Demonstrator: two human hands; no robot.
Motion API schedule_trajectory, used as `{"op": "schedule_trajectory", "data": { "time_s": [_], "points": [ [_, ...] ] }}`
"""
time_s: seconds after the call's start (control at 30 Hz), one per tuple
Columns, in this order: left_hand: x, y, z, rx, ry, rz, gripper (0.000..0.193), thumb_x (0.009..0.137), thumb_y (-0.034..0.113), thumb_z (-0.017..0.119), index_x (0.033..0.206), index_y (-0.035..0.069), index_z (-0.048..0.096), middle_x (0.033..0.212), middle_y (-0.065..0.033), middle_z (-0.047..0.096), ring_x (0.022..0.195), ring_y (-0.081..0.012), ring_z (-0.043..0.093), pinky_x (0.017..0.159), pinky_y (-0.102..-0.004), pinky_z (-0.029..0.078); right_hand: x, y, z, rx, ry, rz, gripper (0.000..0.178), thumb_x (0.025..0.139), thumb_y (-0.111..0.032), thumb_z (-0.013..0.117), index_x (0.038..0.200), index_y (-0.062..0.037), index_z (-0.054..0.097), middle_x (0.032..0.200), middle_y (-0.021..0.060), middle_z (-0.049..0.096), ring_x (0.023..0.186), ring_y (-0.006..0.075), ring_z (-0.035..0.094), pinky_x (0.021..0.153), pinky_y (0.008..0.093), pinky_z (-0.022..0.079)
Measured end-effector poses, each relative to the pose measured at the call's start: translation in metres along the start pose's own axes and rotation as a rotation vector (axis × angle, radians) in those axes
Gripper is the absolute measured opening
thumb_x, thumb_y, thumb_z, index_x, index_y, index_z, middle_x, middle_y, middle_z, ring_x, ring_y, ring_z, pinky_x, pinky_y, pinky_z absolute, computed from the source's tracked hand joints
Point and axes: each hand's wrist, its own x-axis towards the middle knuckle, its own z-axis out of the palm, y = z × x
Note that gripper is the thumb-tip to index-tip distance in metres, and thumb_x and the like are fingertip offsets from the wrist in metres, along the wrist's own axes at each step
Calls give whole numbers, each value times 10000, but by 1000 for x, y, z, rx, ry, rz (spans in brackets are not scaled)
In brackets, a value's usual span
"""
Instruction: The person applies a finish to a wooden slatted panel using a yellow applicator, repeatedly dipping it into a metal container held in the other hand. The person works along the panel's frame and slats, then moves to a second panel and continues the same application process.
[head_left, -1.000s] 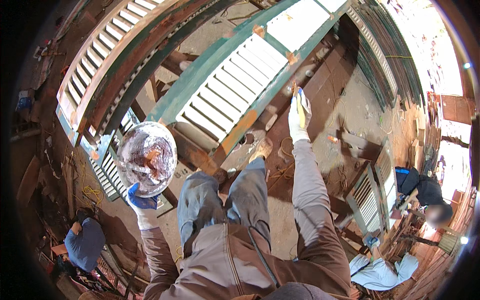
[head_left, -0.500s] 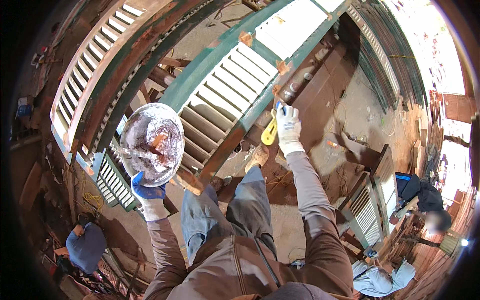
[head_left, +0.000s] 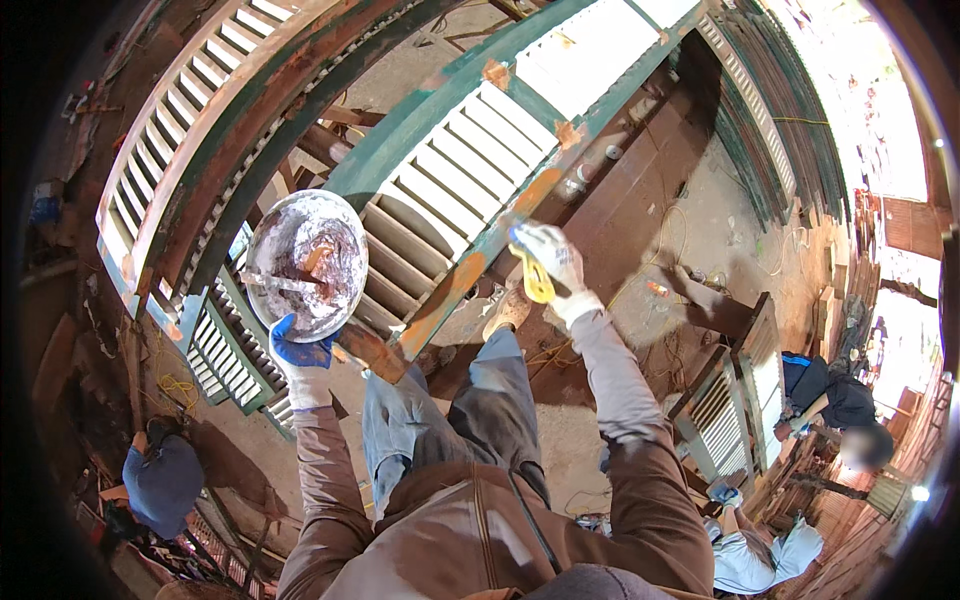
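While our left grip (head_left: 303, 358) holds the bowl (head_left: 270, 235) by its near edge, our right grip (head_left: 552, 258) is clearly the nearer of the two to the long near rail (head_left: 492, 250) of the louvered panel (head_left: 530, 100). We see that panel lying just beyond the right grip, ahead and to its left, with its long axis slanting from the lower left of the view to the upper right. The rail follows the same slant and runs close beside the right grip; whether anything touches it we cannot tell, since that spot is blurred.

Our right grip is closed around a yellow-handled tool (head_left: 538, 284), whose handle sticks out below the palm, back toward us; its working end is too unclear for us to make out. Along the rail we find one orange-brown patch (head_left: 542, 187) farther up the slant and another rusty patch (head_left: 455, 287) lower down, toward the left.

Our left grip is clasped on the bowl, which sits left of the panel's near end, well apart from the right grip. In it a flat stick (head_left: 285, 284) lies with its free end pointing left, amid purplish paste (head_left: 346, 250).
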Motion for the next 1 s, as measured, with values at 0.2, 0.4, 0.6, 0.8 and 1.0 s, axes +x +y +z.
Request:
{"op": "schedule_trajectory", "data": {
  "time_s": [0.2, 0.4, 0.6, 0.8, 1.0],
  "points": [
    [4, 0, -8, -60, -51, -39, 372, 825, 197, 608, 1168, 60, 642, 1149, -141, 700, 1049, -360, 697, 875, -526, 606, 50, 73, -26, 412, 286, 469, 337, 919, -188, 639, 1248, -227, 699, 1087, 70, 739, 1004, 268, 687, 915, 366, 537],
    [-6, -2, 9, -33, 7, 8, 327, 829, 190, 614, 1126, 55, 642, 1121, -146, 699, 1003, -350, 706, 849, -494, 614, 86, 100, -26, -209, 6, 393, 280, 999, -277, 563, 1237, -218, 697, 1165, 54, 731, 1035, 288, 693, 919, 390, 538],
    [4, -2, -8, -22, 32, 7, 135, 830, 188, 628, 931, 103, 655, 1015, -96, 705, 920, -315, 709, 801, -469, 614, 61, 65, -14, -63, -47, 309, 378, 849, -115, 672, 1226, -142, 694, 1206, 61, 715, 1094, 247, 683, 960, 339, 529],
    [29, -4, -33, -41, -178, -143, 526, 861, 224, 578, 1317, -37, 553, 1238, -192, 674, 1089, -388, 686, 921, -541, 598, 20, 15, 14, -170, -145, 233, 600, 751, -255, 792, 1324, -243, 615, 1344, -39, 649, 1171, 199, 629, 958, 417, 506],
    [27, -10, -15, -18, -120, -134, 408, 852, 223, 592, 1194, 0, 589, 1164, -186, 688, 1005, -392, 715, 811, -557, 638, -17, -67, 13, -363, -399, 194, 817, 697, -325, 845, 1440, -277, 511, 1494, -73, 522, 1321, 170, 514, 1017, 442, 449]
  ]
}}
